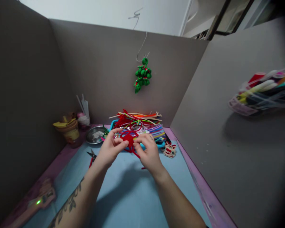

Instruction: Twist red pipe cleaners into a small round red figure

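1. My two forearms reach forward from the lower edge and converge above the table [64, 156], the wrists raised over a smooth pale-blue mat [133, 190].
2. My left hand [112, 146] is pinching the left side of a red piece [128, 139] between thumb and curved fingers.
3. My right hand [147, 151] has the opposite side, its fingers bent inward and the thumb underneath, so both hands are gripping the same piece.
4. That piece is held up between my fingertips, in front of a light-blue tray [161, 145]; it has a solid, rounded middle with thin, bendy loops around it.
5. The tray is heaped with slim, fuzzy stems [140, 117], red, cream and lime, above striped bundles in lilac and blue.
6. Left of it sits a round, shiny metal dish [95, 134]; nearer my left forearm lie red-handled cutters [91, 157].
7. Just right of the tray is a flat cream-and-red ornament [169, 150].
8. A knobbly green ornament [142, 76] hangs from thin, bent wire against the matte grey panel [97, 72].
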The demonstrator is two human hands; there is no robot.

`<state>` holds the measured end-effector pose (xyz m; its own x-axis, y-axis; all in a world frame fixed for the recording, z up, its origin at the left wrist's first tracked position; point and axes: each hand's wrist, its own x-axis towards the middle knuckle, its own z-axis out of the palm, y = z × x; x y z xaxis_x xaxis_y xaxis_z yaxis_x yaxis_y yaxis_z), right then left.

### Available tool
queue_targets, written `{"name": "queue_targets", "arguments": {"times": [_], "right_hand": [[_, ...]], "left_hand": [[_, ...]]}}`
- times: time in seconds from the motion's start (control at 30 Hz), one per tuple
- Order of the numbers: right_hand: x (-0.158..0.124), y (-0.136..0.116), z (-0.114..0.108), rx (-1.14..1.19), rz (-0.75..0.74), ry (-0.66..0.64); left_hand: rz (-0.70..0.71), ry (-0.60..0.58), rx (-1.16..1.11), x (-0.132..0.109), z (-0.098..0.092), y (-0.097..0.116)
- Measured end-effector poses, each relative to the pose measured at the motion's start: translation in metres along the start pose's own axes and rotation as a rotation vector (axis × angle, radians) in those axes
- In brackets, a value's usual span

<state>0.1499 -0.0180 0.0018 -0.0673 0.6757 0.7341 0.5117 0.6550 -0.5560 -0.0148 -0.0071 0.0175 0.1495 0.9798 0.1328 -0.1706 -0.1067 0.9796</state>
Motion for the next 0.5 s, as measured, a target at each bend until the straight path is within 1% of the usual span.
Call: {"name": "queue_targets", "arguments": {"times": [0.13, 0.3, 0.5], "right_hand": [[-0.001, 0.0, 0.003, 0.034, 0.032, -0.033], [-0.0027, 0.0022, 0.0079, -0.034, 0.031, -0.013], [-0.0033, 0.0024, 0.0096, -0.06, 0.037, -0.051]], "left_hand": [[0.005, -0.006, 0.022, -0.0001, 0.0003, -0.0015], [0.008, -0.014, 0.021, 0.0004, 0.0017, -0.0039], [-0.017, -0.024, 0.143, 0.0004, -0.0014, -0.0044]]}}
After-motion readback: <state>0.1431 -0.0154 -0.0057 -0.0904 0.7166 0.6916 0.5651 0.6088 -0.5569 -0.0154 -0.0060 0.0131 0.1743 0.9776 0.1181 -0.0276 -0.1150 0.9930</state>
